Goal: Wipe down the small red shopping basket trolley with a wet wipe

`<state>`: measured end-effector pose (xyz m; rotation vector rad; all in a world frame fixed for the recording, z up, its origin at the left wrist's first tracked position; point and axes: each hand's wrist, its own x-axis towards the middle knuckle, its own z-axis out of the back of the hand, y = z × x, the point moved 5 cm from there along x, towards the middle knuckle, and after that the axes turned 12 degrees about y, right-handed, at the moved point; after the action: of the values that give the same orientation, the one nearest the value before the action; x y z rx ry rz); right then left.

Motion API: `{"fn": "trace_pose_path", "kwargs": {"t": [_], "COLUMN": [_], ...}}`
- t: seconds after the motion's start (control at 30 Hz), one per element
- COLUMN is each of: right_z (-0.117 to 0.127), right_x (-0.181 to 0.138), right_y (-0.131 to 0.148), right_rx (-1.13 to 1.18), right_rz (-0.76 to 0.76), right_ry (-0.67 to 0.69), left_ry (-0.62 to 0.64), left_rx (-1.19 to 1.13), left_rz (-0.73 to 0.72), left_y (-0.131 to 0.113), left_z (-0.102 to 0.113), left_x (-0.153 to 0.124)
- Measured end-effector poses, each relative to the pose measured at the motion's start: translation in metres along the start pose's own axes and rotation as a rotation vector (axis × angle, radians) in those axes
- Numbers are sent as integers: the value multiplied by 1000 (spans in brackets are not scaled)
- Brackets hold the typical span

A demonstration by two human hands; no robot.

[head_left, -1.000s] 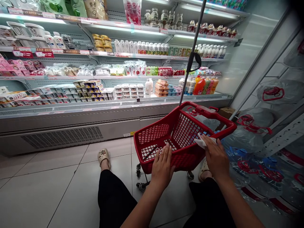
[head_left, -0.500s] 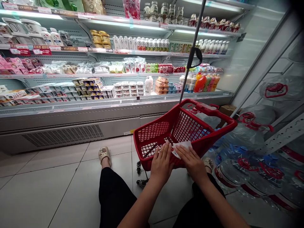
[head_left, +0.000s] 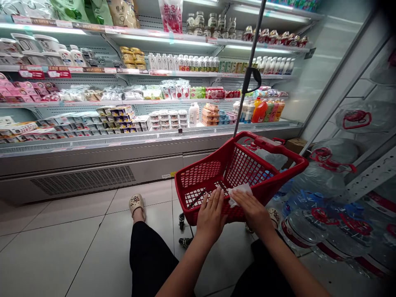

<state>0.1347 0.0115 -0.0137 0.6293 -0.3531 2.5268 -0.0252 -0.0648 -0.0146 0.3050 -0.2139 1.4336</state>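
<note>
A red plastic shopping cart (head_left: 201, 175) with lattice walls stands in front of me, its basket holding no goods that I can see. My left hand (head_left: 210, 216) lies on the cart's near rim with its fingers stretched out, nothing in it. Just to the right, my right hand (head_left: 252, 208) presses a crumpled white tissue (head_left: 241, 189) against the same rim. Its fingers lie over the tissue and partly cover it. The two hands are close together but apart.
Beyond the cart runs an open refrigerated shelf unit (head_left: 148, 144) filled with yogurt cups, bottles and packs. Large water bottles (head_left: 303, 229) with red handles are stacked on the right. A dark pole (head_left: 247, 74) rises behind the cart. My feet in beige clogs (head_left: 136, 202) flank the cart.
My right hand and the tissue have slid slightly to the right along the rim. The left hand stays on the rim. The view has tilted up a little.
</note>
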Motion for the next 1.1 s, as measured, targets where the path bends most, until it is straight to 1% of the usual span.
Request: {"fn": "trace_pose_path", "kwargs": {"t": [0.07, 0.13, 0.17, 0.23, 0.3, 0.37, 0.4, 0.47, 0.53, 0.6, 0.63, 0.7, 0.77, 0.83, 0.87, 0.9, 1.03, 1.07, 1.1], "right_z": [9, 15, 16, 12, 4, -2, -1, 3, 10, 12, 11, 3, -6, -11, -10, -7, 12, 14, 14], "right_x": [-5, -8, -8, -4, 0, 1, 0, -5, -10, -10, -8, -1, 7, 10, 8, 5, -12, -14, -14], "right_y": [-22, -36, -36, -23, -4, 4, 2, -14, -33, -38, -33, -10, 17, 30, 28, 21, -32, -39, -40], "right_rx": [-7, -20, -24, -21, -8, 4, 5, 1, -1, 7, 17, 50, 84, 101, 96, 84, 24, 22, 27], "right_rz": [-50, -119, -143, -135, -79, -20, -6, -23, -92, -158, -169, -140, -76, -29, -23, -31, -173, -203, -218], "right_ry": [-33, -65, -77, -80, -52, -14, -6, -10, -37, -68, -80, -77, -41, -1, 8, 7, -33, -42, -46], "left_ry": [3, 5, 4, 1, 1, 7, 12, 21, 28, 38, 44, 49, 47, 43, 41, 39, 29, 26, 24], "left_rx": [-4, -16, -24, -35, -40, -42, -44, -48, -48, -48, -51, -60, -62, -57, -54, -53, -58, -59, -59], "left_rz": [-3, 1, 7, 18, 17, 0, -5, 16, 63, 94, 99, 106, 111, 108, 105, 105, 115, 119, 124], "left_y": [-1, -3, -4, -6, -5, -1, 2, 12, 21, 26, 26, 25, 24, 23, 24, 24, 22, 21, 19], "left_z": [0, 0, -1, -1, -1, 1, 2, 3, 3, 2, 0, -2, -3, -3, -2, -2, -2, -2, -3], "left_x": [1, 2, 3, 5, 5, 3, 1, -4, -11, -15, -16, -16, -14, -12, -12, -11, -10, -9, -9]}}
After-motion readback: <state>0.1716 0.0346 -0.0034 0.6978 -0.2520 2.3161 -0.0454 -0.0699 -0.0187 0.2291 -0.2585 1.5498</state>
